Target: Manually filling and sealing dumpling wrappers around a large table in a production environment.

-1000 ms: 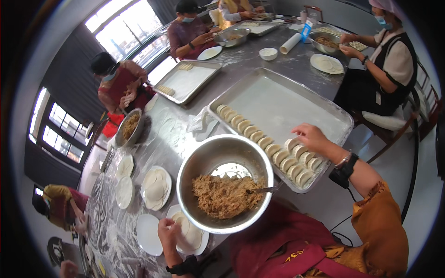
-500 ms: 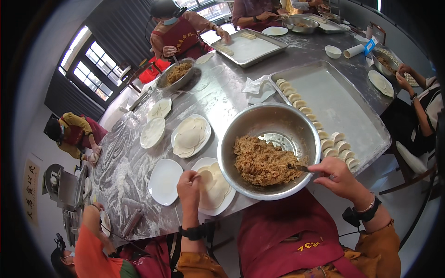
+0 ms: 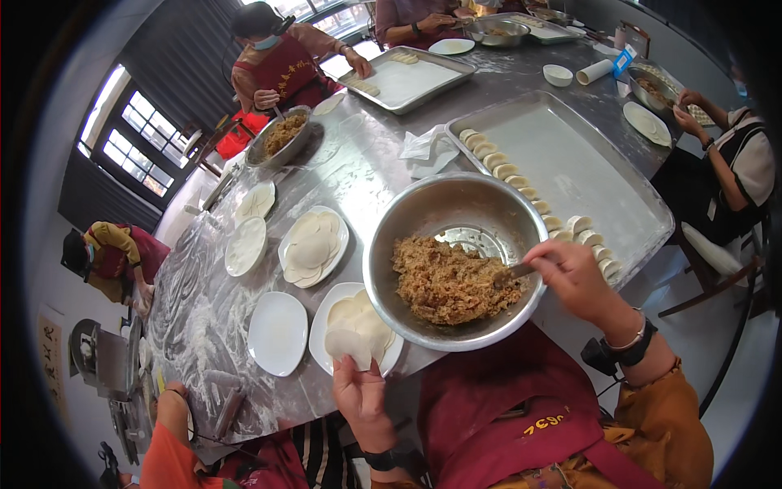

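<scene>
Between the fingertips and thumb of my left hand (image 3: 362, 398) is a thin, round, pale dumpling wrapper (image 3: 348, 345). It is held at the near edge of a white plate (image 3: 319, 328) that bears a pile of more wrappers (image 3: 366, 316). My right hand (image 3: 577, 279) grips the handle of a small spatula (image 3: 511, 274), whose far end is sunk in brown minced filling (image 3: 452, 284). That filling lies in a large steel bowl (image 3: 383, 259) at the table's near edge. The wrapper in my left hand is flat, with no filling on it.
Behind the bowl, a large metal tray (image 3: 595, 163) holds rows of folded dumplings (image 3: 507, 171). To the left are a bare white plate (image 3: 278, 332) and another plate of wrappers (image 3: 314, 244). Floury rolling pins (image 3: 230, 411) lie near a co-worker's orange sleeve (image 3: 171, 456). Other people work around the table.
My left hand has come down and turned from over the wrapper pile, now showing a single wrapper in its fingers. My right hand still holds the spatula in the filling. The whole view has shifted slightly.
</scene>
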`<move>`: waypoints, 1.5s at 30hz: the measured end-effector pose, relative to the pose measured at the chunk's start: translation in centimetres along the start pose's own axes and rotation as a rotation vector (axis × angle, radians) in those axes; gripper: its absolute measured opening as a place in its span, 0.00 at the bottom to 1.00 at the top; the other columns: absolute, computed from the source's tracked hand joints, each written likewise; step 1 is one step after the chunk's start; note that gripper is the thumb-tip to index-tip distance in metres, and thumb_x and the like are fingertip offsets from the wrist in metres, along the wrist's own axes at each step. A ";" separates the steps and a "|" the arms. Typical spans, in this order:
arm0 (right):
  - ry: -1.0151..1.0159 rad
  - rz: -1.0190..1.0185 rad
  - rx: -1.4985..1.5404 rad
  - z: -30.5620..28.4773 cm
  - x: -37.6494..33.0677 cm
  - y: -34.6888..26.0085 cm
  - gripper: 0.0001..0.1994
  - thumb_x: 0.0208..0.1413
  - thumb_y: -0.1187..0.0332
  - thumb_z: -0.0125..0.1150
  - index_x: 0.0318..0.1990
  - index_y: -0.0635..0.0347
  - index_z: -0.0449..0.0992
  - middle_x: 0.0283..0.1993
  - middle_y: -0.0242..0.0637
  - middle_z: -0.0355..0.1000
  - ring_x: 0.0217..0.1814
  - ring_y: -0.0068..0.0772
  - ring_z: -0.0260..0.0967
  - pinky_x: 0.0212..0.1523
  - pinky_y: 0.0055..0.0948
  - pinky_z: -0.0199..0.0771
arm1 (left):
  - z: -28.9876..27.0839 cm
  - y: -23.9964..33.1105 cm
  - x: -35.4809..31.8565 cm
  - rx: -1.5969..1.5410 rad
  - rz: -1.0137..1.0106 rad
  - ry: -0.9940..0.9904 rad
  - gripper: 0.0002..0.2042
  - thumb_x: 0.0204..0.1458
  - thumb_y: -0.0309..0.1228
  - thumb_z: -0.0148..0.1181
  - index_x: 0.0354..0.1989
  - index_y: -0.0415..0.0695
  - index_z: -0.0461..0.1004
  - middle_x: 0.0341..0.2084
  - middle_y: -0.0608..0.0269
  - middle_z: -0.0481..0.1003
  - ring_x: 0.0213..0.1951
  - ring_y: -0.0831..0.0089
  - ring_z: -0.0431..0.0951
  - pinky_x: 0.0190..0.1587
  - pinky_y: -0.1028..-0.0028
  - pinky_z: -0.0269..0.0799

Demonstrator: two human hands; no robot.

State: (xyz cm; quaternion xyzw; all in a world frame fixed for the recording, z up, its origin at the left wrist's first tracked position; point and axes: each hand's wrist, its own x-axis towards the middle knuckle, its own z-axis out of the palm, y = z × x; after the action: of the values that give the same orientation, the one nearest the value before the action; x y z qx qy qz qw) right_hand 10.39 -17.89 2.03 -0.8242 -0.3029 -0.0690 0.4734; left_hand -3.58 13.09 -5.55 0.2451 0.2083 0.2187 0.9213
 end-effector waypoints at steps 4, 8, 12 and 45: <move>0.111 0.193 0.277 -0.1 -1.0 0.7 0.05 0.55 0.73 0.52 0.35 0.64 0.73 0.20 0.28 0.68 0.23 0.12 0.64 0.23 0.15 0.61 | -0.2 -0.4 -0.9 -0.056 -0.033 -0.018 0.20 0.57 0.24 0.46 0.59 0.42 0.57 0.54 0.56 0.65 0.53 0.64 0.69 0.51 0.63 0.71; 0.155 0.322 0.428 1.1 -1.5 0.5 0.05 0.55 0.74 0.52 0.34 0.64 0.73 0.20 0.28 0.69 0.23 0.12 0.64 0.24 0.14 0.62 | 0.4 -1.1 -1.7 0.074 0.014 0.017 0.20 0.57 0.25 0.45 0.59 0.42 0.57 0.53 0.57 0.67 0.53 0.64 0.69 0.50 0.61 0.72; 0.169 0.322 0.424 2.1 -1.2 -0.1 0.04 0.55 0.74 0.53 0.35 0.65 0.73 0.21 0.28 0.69 0.23 0.12 0.65 0.24 0.14 0.63 | -0.1 -0.8 -2.1 -0.023 -0.026 -0.074 0.18 0.58 0.28 0.45 0.57 0.40 0.60 0.55 0.55 0.65 0.56 0.62 0.66 0.55 0.59 0.67; 0.114 -0.463 0.323 2.7 -1.8 -3.1 0.11 0.48 0.80 0.54 0.41 0.66 0.75 0.31 0.41 0.70 0.28 0.38 0.68 0.26 0.28 0.68 | 10.4 -5.3 -3.0 0.079 -0.184 -0.395 0.39 0.53 0.54 0.48 0.63 0.36 0.46 0.61 0.49 0.54 0.63 0.56 0.54 0.65 0.55 0.46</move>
State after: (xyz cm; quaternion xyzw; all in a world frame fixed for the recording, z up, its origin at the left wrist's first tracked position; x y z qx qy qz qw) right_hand 6.66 -15.27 2.12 -0.6418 -0.4627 -0.1724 0.5867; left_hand 0.67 3.62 0.69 0.2989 0.0534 0.0732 0.9500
